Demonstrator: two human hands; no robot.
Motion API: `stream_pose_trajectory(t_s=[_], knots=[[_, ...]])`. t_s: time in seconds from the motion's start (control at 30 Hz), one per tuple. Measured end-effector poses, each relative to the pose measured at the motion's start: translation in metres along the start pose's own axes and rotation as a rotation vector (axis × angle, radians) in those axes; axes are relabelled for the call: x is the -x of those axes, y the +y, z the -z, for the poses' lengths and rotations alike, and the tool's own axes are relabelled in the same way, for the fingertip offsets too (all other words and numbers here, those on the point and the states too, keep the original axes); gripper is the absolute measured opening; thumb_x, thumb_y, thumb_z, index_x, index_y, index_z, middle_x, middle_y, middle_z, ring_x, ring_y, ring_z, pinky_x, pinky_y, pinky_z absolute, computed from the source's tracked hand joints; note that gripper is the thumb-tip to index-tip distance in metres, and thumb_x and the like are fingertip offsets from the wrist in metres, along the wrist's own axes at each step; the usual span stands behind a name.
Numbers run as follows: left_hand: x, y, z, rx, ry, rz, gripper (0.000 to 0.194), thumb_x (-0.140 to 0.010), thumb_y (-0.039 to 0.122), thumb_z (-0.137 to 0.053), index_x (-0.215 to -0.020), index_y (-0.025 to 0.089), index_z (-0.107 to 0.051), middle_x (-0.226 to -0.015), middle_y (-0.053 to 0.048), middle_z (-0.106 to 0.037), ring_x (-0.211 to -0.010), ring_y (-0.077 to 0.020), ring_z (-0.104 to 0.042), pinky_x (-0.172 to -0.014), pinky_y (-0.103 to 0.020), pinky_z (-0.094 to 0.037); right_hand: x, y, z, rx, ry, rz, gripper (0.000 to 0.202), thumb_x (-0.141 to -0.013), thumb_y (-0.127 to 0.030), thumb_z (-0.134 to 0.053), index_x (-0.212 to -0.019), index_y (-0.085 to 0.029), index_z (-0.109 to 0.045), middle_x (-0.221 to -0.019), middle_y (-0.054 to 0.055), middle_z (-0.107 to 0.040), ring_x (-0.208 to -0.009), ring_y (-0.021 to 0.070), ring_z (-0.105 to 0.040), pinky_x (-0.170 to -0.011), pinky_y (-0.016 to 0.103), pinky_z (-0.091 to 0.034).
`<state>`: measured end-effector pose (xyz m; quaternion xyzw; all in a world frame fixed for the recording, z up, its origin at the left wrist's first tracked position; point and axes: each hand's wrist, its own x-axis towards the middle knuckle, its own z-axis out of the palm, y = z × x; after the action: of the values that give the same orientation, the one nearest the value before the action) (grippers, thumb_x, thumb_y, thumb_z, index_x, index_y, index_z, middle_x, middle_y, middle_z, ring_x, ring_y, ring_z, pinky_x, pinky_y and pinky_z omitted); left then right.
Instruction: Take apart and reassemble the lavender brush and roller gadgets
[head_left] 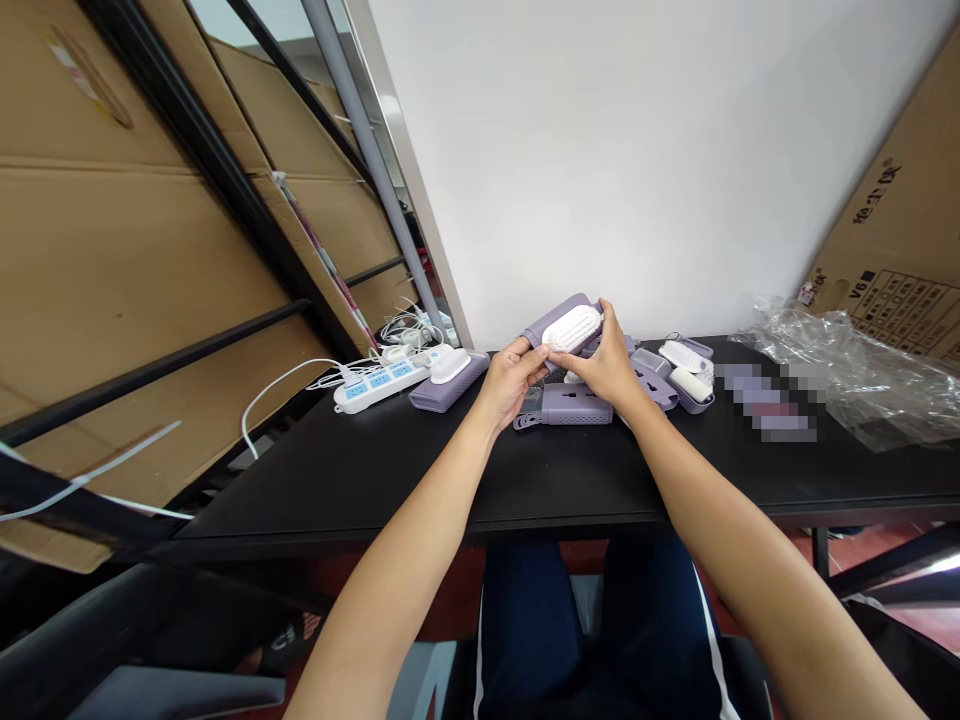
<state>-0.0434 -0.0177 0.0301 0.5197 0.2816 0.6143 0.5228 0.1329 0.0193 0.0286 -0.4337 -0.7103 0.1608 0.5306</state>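
My left hand (511,380) and my right hand (604,365) are both closed on a purple case (553,318), raised above the black table. A white oval piece with a ribbed, cord-like surface (574,328) sits on the face turned toward me. The left thumb presses its lower left edge, while the right fingers wrap the case's right end. Just below my hands lies another purple case with slots (576,405). More purple parts (654,385) are partly hidden behind my right hand. To the left, a purple case with perforated sides (459,390) carries a white oval piece (450,366).
A white power strip (382,382) with cables stands at the left on the black table (570,480). Purple-and-white parts (691,385) lie on the right, near crumpled clear plastic (847,360). Cardboard boxes (900,220) flank both sides; a white wall (637,150) rises behind.
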Motion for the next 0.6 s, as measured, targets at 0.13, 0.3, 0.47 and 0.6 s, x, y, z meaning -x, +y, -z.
stream_pose_trajectory(t_s=[0.13, 0.3, 0.47, 0.6], knots=[[-0.002, -0.003, 0.001, 0.013, 0.015, -0.001, 0.044, -0.072, 0.045, -0.093, -0.103, 0.018, -0.077, -0.109, -0.008, -0.082, -0.101, -0.0203, -0.076, -0.094, -0.031, -0.056, 0.000, 0.001, 0.000, 0.002, -0.013, 0.015, 0.125, -0.071, -0.072, -0.081, -0.165, -0.016, -0.021, -0.167, 0.026, -0.035, -0.156, 0.0419, -0.033, -0.125, 0.061, -0.031], [-0.002, -0.004, 0.000, 0.017, 0.016, -0.006, 0.046, -0.073, 0.045, -0.092, -0.107, 0.018, -0.076, -0.111, -0.009, -0.082, -0.104, -0.0213, -0.076, -0.096, -0.032, -0.056, 0.000, 0.002, -0.003, 0.011, -0.026, -0.004, 0.127, -0.074, -0.071, -0.078, -0.168, -0.016, -0.014, -0.166, 0.027, -0.035, -0.158, 0.0411, -0.030, -0.126, 0.061, -0.029], [-0.001, -0.004, -0.007, 0.127, 0.021, 0.073, 0.043, -0.078, 0.050, -0.088, -0.099, 0.016, -0.073, -0.098, -0.009, -0.081, -0.103, -0.0232, -0.077, -0.100, -0.037, -0.056, 0.002, -0.002, -0.005, 0.068, -0.036, -0.093, 0.137, -0.069, -0.072, -0.079, -0.171, -0.021, -0.003, -0.164, 0.025, -0.036, -0.156, 0.0435, -0.033, -0.123, 0.065, -0.031], [0.000, -0.006, -0.011, 0.162, 0.023, 0.092, 0.044, -0.076, 0.052, -0.089, -0.089, 0.016, -0.069, -0.092, -0.008, -0.080, -0.101, -0.0237, -0.077, -0.101, -0.038, -0.055, 0.002, -0.005, -0.005, 0.110, -0.006, -0.081, 0.138, -0.067, -0.073, -0.080, -0.171, -0.021, -0.005, -0.163, 0.025, -0.038, -0.154, 0.0449, -0.036, -0.121, 0.067, -0.032]])
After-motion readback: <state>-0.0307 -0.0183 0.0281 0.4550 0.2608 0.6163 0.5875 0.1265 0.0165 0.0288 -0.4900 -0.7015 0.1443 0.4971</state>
